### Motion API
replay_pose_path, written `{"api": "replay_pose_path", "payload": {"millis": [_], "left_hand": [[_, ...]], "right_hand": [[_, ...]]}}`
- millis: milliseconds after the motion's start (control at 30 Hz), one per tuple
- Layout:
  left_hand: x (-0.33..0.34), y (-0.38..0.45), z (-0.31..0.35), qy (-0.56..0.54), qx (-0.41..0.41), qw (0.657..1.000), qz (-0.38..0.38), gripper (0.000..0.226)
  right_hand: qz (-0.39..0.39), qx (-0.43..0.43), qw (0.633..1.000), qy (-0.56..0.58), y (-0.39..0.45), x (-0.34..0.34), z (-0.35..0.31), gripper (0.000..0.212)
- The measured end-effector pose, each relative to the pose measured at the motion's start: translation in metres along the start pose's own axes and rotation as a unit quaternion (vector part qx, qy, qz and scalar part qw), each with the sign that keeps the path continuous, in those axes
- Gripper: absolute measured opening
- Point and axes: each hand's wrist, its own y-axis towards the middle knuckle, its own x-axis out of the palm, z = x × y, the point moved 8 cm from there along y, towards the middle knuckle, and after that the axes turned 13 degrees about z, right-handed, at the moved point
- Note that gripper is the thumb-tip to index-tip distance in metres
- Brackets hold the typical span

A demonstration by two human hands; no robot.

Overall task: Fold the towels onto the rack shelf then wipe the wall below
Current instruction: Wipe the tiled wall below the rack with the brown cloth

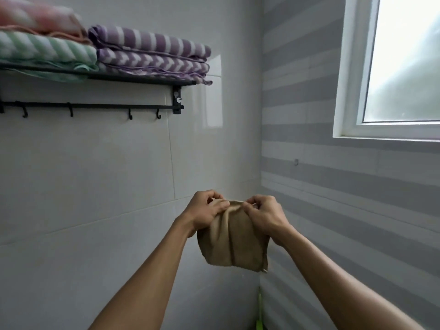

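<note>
The room is a bathroom corner. A white tiled wall [95, 186] is on the left, and a wall with grey and white stripes [333, 210] is on the right. They meet in a corner behind the hands. A window [392, 67] with a white frame sits high on the striped wall, and the glass looks bright and foggy.

A black rack shelf [142, 81] is fixed high on the white wall. Folded towels lie on it. A purple striped towel [152, 52] sits at the right end of the shelf, and one corner of it hangs over that end. A green striped towel [45, 53] lies just beside it on the left, touching it. A pink towel [40, 20] rests on top of the green one. The pink and green towels are cut off by the left edge and look blurry. Under the shelf runs a black bar with small hooks [130, 114].

Low down, away from the shelf, both hands hold a brown cloth [234, 241] in the air in front of the corner. The left hand [204, 210] pinches the top edge of the cloth with curled fingers. The right hand [265, 215] pinches the same edge just beside it. The cloth hangs down bunched, and it hides part of the corner behind it.

Something bright green [260, 315] shows at the bottom of the corner, too small to make out.
</note>
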Motion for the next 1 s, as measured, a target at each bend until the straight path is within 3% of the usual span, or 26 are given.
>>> {"api": "replay_pose_path", "payload": {"millis": [133, 333, 467, 600, 733, 1000], "left_hand": [[0.023, 0.018, 0.006, -0.002, 0.028, 1.000, 0.009, 0.010], [0.068, 0.063, -0.008, -0.030, 0.038, 0.994, -0.096, 0.012], [0.081, 0.119, -0.013, -0.015, 0.083, 0.994, -0.065, 0.014], [0.099, 0.167, -0.009, 0.006, 0.164, 0.986, -0.036, 0.020], [0.138, 0.203, -0.007, 0.054, 0.248, 0.965, -0.062, 0.022], [0.212, 0.259, -0.025, -0.005, 0.249, 0.967, -0.057, 0.015]], "right_hand": [[0.021, 0.000, 1.000, -0.021, 0.012, -0.016, 0.007, 0.014], [0.069, -0.005, 0.995, -0.070, 0.055, -0.015, 0.025, 0.016], [0.097, -0.022, 0.991, -0.092, 0.098, -0.004, 0.033, 0.005], [0.114, -0.045, 0.980, -0.155, 0.135, 0.013, 0.041, 0.018], [0.154, -0.028, 0.965, -0.209, 0.165, 0.020, 0.060, 0.024], [0.196, -0.035, 0.930, -0.309, 0.214, 0.009, 0.099, 0.028]]}}
